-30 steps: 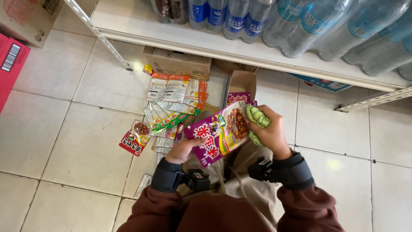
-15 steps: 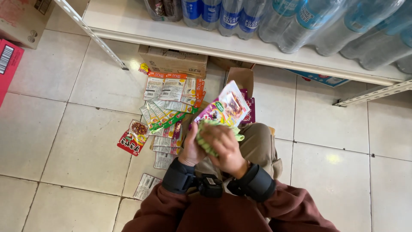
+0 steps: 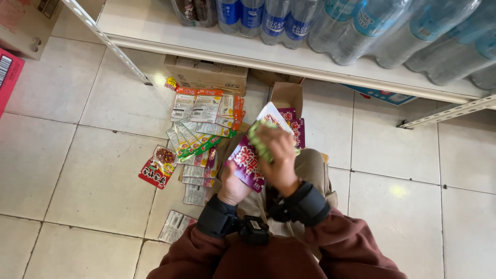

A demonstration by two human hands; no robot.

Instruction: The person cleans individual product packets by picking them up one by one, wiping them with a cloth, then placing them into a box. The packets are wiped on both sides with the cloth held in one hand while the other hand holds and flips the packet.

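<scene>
My left hand [image 3: 233, 187] grips the lower edge of a purple and white snack packet [image 3: 247, 164] held over my lap. My right hand [image 3: 278, 156] covers the packet's front and is closed on a green cloth [image 3: 258, 139] pressed against it. Both wrists wear black bands below dark red sleeves. More purple packets [image 3: 296, 128] lie just beyond my knee.
Several flat snack packets [image 3: 199, 129] lie spread on the tiled floor to the left, with a red packet [image 3: 157, 167] apart from them. An open cardboard box [image 3: 209, 75] sits under a white shelf [image 3: 289, 54] holding drink bottles [image 3: 361, 26]. A red carton [image 3: 8, 75] stands at far left.
The right hand with the green cloth has moved from the packet's right side onto its front. The packet has turned from lying flat to nearly upright.
</scene>
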